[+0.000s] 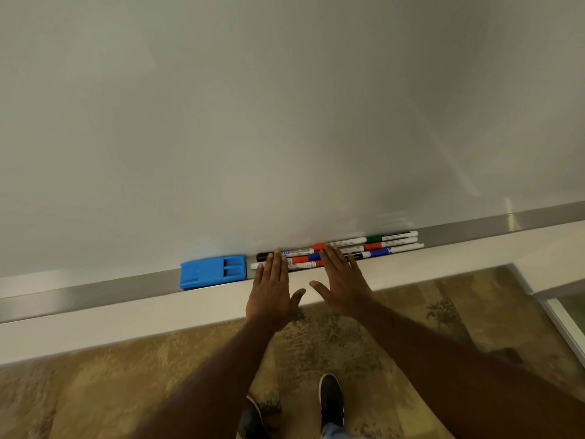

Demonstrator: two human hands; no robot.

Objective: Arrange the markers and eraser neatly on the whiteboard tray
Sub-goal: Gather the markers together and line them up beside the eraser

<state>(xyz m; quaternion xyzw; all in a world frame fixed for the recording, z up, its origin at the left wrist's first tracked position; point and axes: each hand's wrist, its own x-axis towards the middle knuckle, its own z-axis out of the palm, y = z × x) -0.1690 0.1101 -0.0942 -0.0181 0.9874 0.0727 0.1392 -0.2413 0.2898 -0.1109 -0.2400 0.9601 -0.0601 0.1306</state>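
whiteboard tray (95, 294): blue eraser (212, 271) beside markers (342, 250); left hand (270, 291), right hand (343, 285) flat, spread on markers.

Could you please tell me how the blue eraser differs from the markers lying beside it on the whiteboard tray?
The blue eraser is one chunky, solid-blue block; the markers are several thin white sticks with black, red, blue and green sections. The eraser sits untouched, while the left hand and right hand lay flat, open fingers on the markers. The eraser lies to the left of the markers. Both rest on the tray, lengthwise along it.
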